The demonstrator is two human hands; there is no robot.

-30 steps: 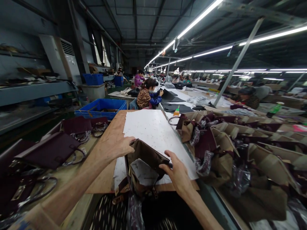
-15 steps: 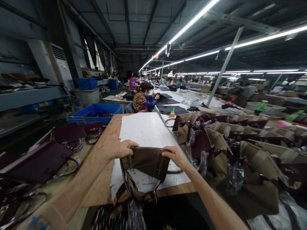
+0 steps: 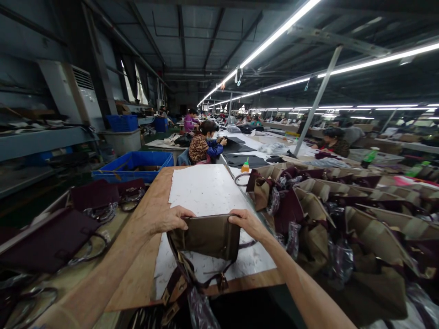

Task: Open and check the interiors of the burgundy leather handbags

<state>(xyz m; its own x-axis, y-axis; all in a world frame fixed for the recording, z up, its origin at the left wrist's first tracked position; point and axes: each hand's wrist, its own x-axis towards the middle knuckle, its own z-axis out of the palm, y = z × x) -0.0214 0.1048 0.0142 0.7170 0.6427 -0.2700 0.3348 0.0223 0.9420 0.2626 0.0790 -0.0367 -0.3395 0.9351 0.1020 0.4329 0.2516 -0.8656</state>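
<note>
An olive-brown handbag [image 3: 207, 237] with dark trim is held up over the near end of the board. My left hand [image 3: 171, 220] pinches the left end of its top edge between thumb and fingers. At the right end of that same edge, my right hand [image 3: 247, 223] grips in a like way. Straps with metal fittings hang below the bag, along with a plastic-wrapped handle [image 3: 202, 308]. Under it lies a white sheet [image 3: 206, 187], marked with specks, on a wooden board [image 3: 151, 201]. The bag's far side is hidden.
Rows of similar bags [image 3: 317, 219] crowd the right side. Dark maroon bag pieces [image 3: 51, 237] with wrapped handles lie at left. Beyond the board are a blue bin [image 3: 133, 165], an orange bottle [image 3: 245, 166] and a seated co-worker [image 3: 204, 144]. A slanted pole [image 3: 318, 100] rises at right.
The bag's panel between my hands has tilted and looks flatter and lighter, and its straps have swung slightly. Both hands keep their hold on the edge. The view has shifted slightly.
</note>
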